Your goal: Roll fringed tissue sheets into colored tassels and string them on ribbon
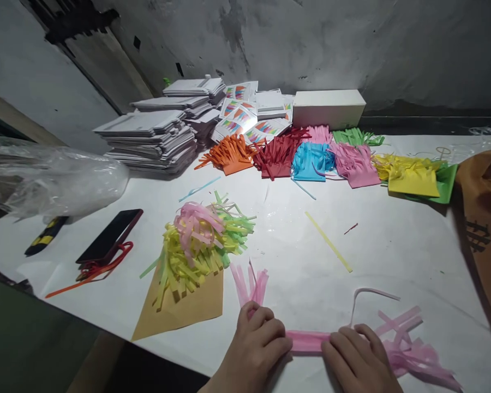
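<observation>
A strip of pink fringed tissue paper [309, 343] lies folded narrow on the white tabletop in front of me. Its cut fringe fans out beyond both hands. My left hand [258, 344] is closed on the left part of the strip, fingertips pressed down on it. On the right part, my right hand [358, 355] grips the strip with bent fingers. Between the hands a flat stretch of pink paper shows. Left of my left hand, a pile of yellow, green and pink paper fringe [192, 234] rests on a brown paper sheet [188, 305].
Fringed paper bundles, including orange [231, 155] and blue [311, 161], line the back. Stacked white packets [151, 142] and a white box [327, 109] stand behind. A phone [110, 237], a black-and-yellow tool [47, 236] and clear plastic [65, 177] lie left; a brown bag [485, 218] sits right.
</observation>
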A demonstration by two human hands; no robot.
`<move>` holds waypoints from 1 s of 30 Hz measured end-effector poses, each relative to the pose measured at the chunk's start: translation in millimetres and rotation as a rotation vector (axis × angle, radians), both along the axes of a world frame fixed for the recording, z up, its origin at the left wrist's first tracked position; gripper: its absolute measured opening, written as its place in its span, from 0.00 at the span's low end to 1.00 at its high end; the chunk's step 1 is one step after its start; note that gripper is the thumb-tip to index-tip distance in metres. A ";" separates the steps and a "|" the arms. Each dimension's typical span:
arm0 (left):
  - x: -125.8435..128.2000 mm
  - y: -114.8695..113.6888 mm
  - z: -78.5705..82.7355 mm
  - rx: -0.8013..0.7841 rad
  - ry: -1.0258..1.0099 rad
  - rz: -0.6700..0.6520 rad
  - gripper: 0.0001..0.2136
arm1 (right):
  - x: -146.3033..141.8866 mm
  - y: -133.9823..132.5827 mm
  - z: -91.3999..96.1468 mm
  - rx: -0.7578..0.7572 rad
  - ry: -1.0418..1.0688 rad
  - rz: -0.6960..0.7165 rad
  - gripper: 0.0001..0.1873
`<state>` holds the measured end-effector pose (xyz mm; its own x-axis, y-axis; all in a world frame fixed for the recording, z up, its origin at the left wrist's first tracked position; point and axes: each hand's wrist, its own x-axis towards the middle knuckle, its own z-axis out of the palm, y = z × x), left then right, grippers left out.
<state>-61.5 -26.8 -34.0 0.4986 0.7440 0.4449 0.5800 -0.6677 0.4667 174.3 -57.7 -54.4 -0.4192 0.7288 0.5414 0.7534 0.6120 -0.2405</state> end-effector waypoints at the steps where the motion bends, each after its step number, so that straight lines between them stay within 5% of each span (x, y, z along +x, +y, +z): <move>1: -1.3 -2.7 -0.4 -0.008 -0.018 0.011 0.09 | 4.1 -1.4 -0.8 -0.027 0.023 -0.028 0.21; 11: 13.6 -12.6 8.3 -0.305 0.102 0.303 0.06 | -3.1 3.0 6.1 -0.257 -0.099 -0.319 0.15; 14: 15.6 -9.8 5.9 -0.266 0.082 0.265 0.07 | -2.9 4.4 7.3 -0.147 -0.082 -0.319 0.11; 20: 8.1 -3.9 -4.7 -0.052 0.052 0.095 0.07 | -16.6 8.2 2.9 0.024 -0.003 0.063 0.19; 26: -0.8 7.1 -2.6 0.086 0.163 -0.041 0.06 | -29.5 15.9 -2.7 0.027 0.109 0.018 0.14; 30: 1.6 8.4 -11.5 0.125 0.114 -0.065 0.06 | -40.2 18.6 0.4 0.063 0.055 0.032 0.19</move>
<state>-59.9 -18.4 -45.5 0.5962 0.6513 0.4693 0.5783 -0.7540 0.3116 134.1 -39.1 -54.0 -0.4102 0.6794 0.6084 0.7198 0.6508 -0.2414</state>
